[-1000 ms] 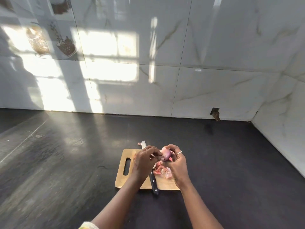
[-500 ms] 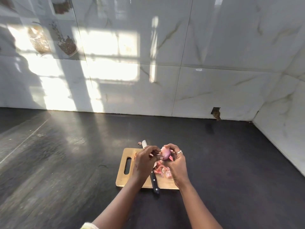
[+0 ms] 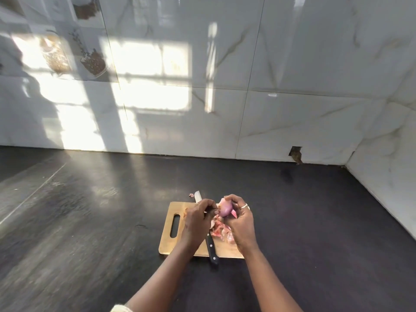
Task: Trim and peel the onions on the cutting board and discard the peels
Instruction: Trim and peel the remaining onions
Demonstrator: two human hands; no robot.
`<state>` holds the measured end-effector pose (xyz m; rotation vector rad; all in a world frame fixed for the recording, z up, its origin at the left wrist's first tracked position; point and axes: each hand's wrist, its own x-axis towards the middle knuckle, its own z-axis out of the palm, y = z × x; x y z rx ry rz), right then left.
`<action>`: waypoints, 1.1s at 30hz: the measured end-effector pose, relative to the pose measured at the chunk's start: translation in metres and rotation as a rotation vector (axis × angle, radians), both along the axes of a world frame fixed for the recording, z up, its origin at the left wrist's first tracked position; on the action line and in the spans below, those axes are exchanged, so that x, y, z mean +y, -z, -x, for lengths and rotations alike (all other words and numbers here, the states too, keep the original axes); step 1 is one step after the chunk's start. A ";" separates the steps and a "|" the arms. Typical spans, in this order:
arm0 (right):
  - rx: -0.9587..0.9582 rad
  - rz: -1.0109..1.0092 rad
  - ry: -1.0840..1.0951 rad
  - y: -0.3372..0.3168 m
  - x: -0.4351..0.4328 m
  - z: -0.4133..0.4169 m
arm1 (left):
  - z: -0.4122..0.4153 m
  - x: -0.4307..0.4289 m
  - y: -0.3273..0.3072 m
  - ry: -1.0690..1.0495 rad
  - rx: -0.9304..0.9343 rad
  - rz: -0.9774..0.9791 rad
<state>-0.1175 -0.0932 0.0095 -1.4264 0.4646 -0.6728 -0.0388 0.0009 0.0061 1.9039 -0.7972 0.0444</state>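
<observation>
Dark counter (image 3: 90,221), cutting board (image 3: 167,246): unmoved since a second ago. Right hand (image 3: 242,224) still cups onion (image 3: 225,210) above board, fingers curled round it. Left hand (image 3: 195,221) fingertips pinch at onion's left side, barely shifted. Knife (image 3: 211,248) idle on board. Peels (image 3: 221,231) piled beneath. Peeling ongoing; discard not yet begun.

Knife (image 3: 211,248) lies across the cutting board (image 3: 167,246) on the counter (image 3: 90,221); peels (image 3: 221,231) right of it.

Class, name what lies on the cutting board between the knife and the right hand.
A heap of pink onion peels, shown in the head view.
</observation>
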 end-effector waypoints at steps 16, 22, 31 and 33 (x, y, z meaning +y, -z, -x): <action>0.004 -0.034 0.077 -0.005 -0.004 0.004 | -0.003 -0.003 0.003 0.016 -0.002 0.066; 0.055 0.034 0.091 0.002 -0.004 -0.003 | 0.000 -0.008 0.002 -0.021 -0.051 0.024; 0.087 0.219 0.147 -0.002 0.000 -0.004 | 0.002 -0.013 -0.001 -0.089 0.115 0.104; 0.091 0.236 0.157 0.000 -0.001 -0.006 | 0.001 -0.014 -0.001 -0.115 0.124 0.097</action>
